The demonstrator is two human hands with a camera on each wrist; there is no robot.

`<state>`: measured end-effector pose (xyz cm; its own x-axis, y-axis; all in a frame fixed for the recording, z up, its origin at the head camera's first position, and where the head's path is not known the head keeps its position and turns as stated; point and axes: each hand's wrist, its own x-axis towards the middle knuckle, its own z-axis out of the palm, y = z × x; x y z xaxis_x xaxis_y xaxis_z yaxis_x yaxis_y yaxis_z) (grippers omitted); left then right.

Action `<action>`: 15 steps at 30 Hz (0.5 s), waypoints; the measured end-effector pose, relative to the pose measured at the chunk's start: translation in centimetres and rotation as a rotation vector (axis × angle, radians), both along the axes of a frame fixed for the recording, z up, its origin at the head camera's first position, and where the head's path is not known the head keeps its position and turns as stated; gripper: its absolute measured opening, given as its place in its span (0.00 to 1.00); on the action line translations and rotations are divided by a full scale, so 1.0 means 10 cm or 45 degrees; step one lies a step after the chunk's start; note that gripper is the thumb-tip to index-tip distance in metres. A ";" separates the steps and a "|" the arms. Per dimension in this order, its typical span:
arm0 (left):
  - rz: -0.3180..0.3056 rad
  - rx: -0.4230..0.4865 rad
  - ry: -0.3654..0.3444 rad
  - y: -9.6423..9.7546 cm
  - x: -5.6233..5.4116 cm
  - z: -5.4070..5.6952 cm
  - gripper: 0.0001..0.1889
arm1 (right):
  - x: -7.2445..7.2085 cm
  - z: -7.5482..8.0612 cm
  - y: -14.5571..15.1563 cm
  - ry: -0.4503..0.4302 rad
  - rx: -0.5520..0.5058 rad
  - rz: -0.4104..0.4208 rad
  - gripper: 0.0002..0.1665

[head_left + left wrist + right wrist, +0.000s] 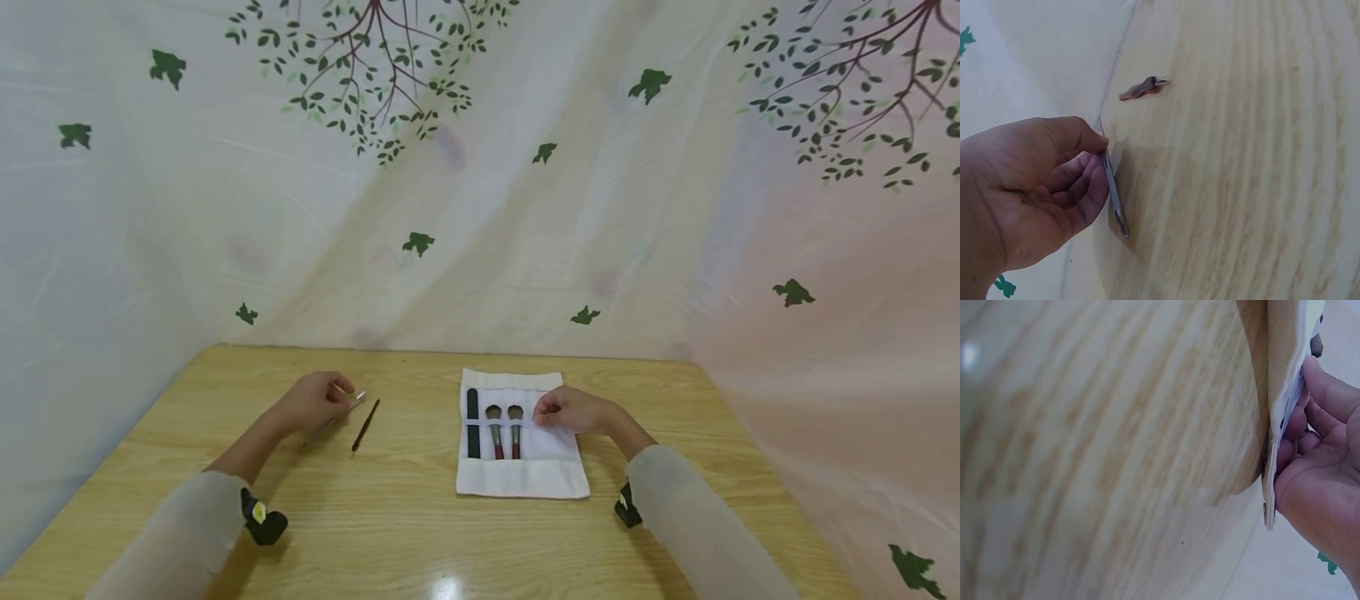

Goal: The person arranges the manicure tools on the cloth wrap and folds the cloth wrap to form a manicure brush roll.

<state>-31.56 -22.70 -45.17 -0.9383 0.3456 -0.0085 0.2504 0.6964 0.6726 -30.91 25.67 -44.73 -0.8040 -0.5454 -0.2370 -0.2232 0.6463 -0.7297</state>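
Note:
My left hand [318,400] pinches a slim silver pen-like tool [1115,194] between thumb and fingertips, just above the table. Right of it lies a thin dark brown tool [366,425] with a narrow tip. A white cloth tool roll [525,485] is spread flat, with an elastic band [480,422] across it. Under the band sit a long black flat strip [472,423] and two brushes [497,433] with dark bristles and reddish handles. On the roll's right side, my right hand [577,410] pinches the band, its fingers partly hiding it.
The wooden table [405,533] extends around the roll and the loose tool. A pale curtain [480,275] printed with leaves and branches hangs behind its far edge. Each forearm wears a small black wrist camera [262,521].

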 end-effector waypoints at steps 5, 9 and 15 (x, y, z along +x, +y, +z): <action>-0.021 0.153 -0.136 -0.11 -0.01 0.03 0.15 | 0.00 -0.01 0.01 -0.006 -0.005 -0.001 0.07; -0.030 0.275 -0.205 -0.18 -0.03 0.04 0.17 | -0.01 -0.02 0.02 -0.008 -0.006 0.008 0.07; -0.106 0.638 -0.361 -0.18 -0.04 0.09 0.26 | -0.01 -0.01 0.01 -0.026 -0.016 -0.001 0.07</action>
